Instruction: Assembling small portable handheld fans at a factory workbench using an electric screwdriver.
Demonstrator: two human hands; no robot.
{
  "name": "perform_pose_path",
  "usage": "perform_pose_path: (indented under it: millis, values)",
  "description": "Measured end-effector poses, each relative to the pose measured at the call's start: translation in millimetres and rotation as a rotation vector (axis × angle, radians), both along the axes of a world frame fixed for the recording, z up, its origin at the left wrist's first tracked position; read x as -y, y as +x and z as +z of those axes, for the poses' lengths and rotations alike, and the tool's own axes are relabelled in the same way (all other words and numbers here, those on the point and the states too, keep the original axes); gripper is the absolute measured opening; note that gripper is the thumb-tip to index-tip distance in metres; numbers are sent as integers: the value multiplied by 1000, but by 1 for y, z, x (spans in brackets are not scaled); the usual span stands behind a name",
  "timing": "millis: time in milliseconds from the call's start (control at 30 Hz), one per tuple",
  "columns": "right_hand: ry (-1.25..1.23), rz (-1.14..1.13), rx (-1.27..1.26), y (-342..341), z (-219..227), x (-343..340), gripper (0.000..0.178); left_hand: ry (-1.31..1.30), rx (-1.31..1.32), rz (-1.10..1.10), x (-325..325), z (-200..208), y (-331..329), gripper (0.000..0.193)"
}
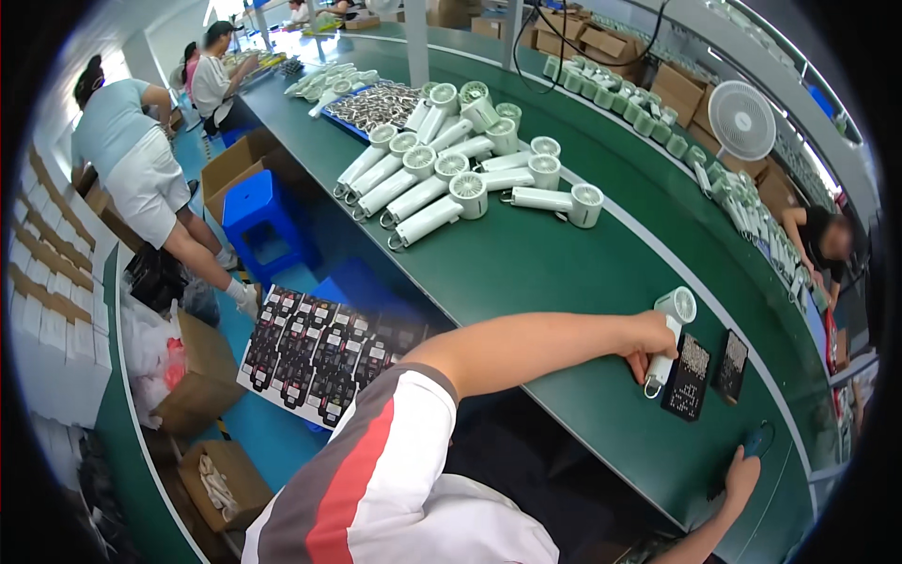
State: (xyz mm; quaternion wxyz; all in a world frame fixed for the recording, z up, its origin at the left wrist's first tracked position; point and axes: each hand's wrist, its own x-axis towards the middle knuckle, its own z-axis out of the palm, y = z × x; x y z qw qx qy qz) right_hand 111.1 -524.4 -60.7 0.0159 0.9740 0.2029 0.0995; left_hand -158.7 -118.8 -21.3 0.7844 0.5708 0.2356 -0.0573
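My left hand (650,336) is closed round a white handheld fan (664,362) lying on the green workbench (564,376). The fan's round grille points away from me, and a metal loop hangs at its near end. Right beside it lies a black tray (690,376) of small light parts, with a second, smaller black tray (731,367) a little farther right. Nearer the bench's right end, my right hand (742,473) grips a blue tool (755,440) with a dark cord curving from it. Its exact kind is too small to tell.
More white fans (442,174) lie piled farther along the bench, before a blue tray of metal loops (376,105). To the left are a sheet of black packs (319,357), a blue stool (263,226) and cardboard boxes (193,376). Several people work nearby.
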Motion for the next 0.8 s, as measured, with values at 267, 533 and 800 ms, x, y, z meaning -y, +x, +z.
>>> perform_pose_path:
  millis: [267, 533, 800]
  values:
    - [1905, 231, -500, -59, 101, -24, 45, -36, 33, -26, 12, 9, 24, 51]
    - [1949, 790, -373, -87, 177, -161, 42, 14, 48, -18, -14, 9, 2, 40]
    - [2330, 1634, -1146, -85, 105, -214, 38, 84, 0, -113, 9, 11, -3, 38]
